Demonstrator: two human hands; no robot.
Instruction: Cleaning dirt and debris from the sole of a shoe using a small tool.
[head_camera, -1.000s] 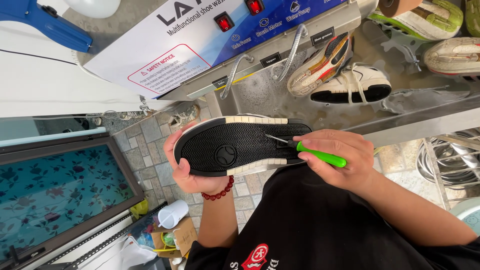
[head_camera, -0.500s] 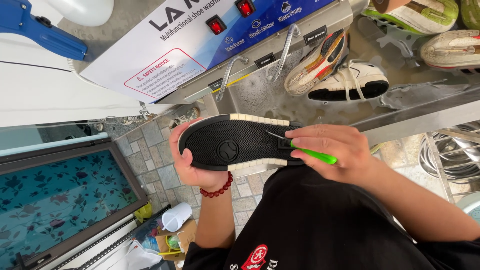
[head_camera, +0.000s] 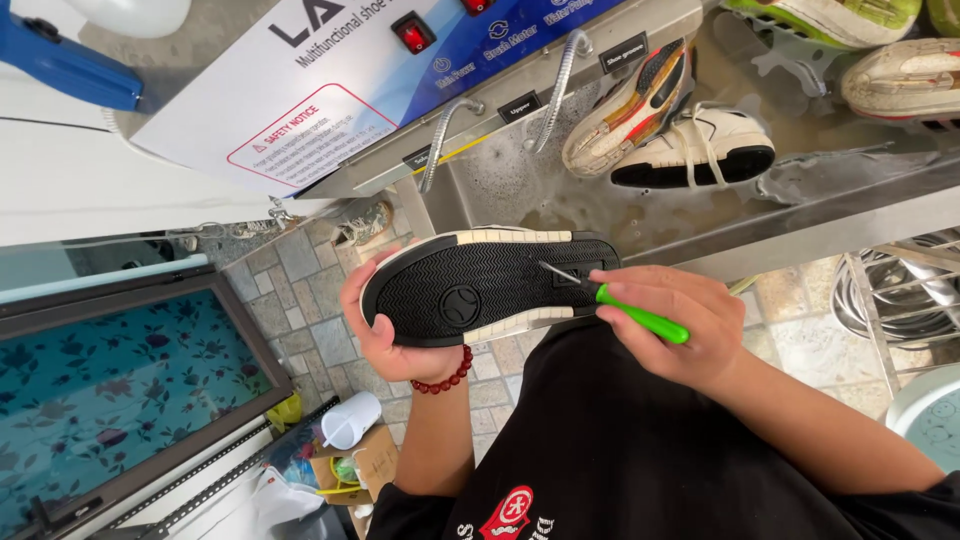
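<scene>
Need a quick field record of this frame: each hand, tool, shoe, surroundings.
left hand: grips the toe end of the shoe, red bead bracelet on the wrist
right hand: holds the green-handled pick
pick tip: metal point set against the sole's tread near the heel end
shoe: sole up, black tread with cream edge
behind: metal wash basin with wet sneakers, machine panel with red switches
floor: stone tiles

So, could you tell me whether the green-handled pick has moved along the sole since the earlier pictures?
No, hardly: the green-handled pick sits with its tip at the same spot near the heel end of the sole.
</scene>
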